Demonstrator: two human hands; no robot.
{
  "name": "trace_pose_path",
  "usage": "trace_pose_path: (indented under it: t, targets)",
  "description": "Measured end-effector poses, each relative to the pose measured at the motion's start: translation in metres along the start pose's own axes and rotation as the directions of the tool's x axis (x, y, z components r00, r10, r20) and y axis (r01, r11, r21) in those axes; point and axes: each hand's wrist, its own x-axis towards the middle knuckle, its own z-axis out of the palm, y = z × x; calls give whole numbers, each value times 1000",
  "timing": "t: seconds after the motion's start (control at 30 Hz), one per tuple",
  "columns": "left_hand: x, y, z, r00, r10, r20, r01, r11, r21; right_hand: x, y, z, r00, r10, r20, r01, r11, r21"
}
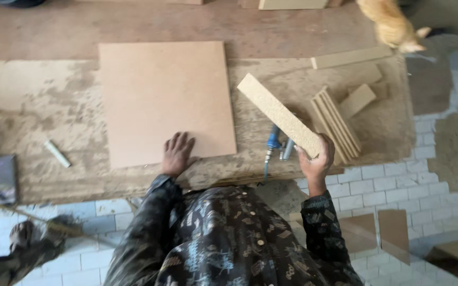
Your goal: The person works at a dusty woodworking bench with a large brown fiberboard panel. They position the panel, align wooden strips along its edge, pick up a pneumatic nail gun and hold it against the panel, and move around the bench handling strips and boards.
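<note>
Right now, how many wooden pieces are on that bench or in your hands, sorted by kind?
Large square board under the left hand: 1
Strip held in the right hand, strip: 1
Loose strips: 2
Stack of strips: 1
Total: 5

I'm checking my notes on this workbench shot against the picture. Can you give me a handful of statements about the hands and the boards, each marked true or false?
1. The left hand lies flat on the square board. True.
2. The right hand is empty. False: it grips a long strip by its near end.
3. A stack of strips lies on the workbench just right of the held strip. True.
4. The blue tool is in the left hand. False: it lies on the bench below the held strip, in neither hand.
5. An orange-furred animal is at the far right corner. True.
</note>
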Motion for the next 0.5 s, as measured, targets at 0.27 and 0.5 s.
trace_pose_path:
  t: [0.27,0.5]
  targets:
    - [27,-17,8,893,-449,-33,442,888,-128,-27,-44,79,936,-83,343,-79,898,434]
    - [-139,-84,-45,590,-768,-251,786,617,-38,-56,-76,184,756,-367,541,201,918,342]
